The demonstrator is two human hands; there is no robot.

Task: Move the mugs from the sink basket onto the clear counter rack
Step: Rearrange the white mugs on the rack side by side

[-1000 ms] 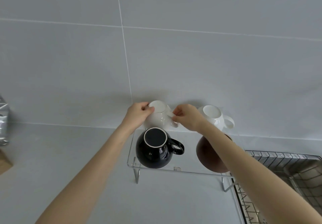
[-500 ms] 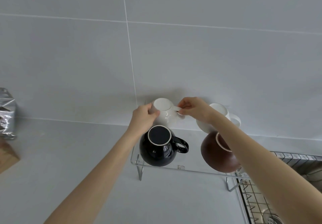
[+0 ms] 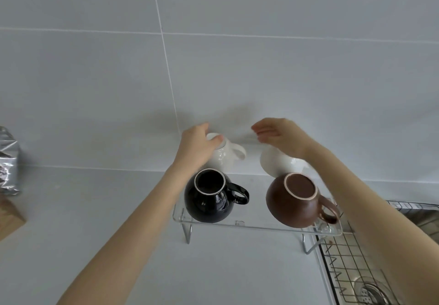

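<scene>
Left hand (image 3: 194,148): my grip rests on the upturned white mug (image 3: 225,156), steadying it at the clear rack's (image 3: 256,225) 11 o'clock.
Right hand (image 3: 279,136): fingers loose, holding nothing, above the second white mug (image 3: 278,164).
Front row: black mug (image 3: 209,196) and brown mug (image 3: 293,201) sit base-up, probably to drain.

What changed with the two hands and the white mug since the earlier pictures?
The right hand let go of the white mug's handle and lifted away, open. The left hand stays on the mug. Black mug and brown mug stayed inverted on the clear rack.
</scene>
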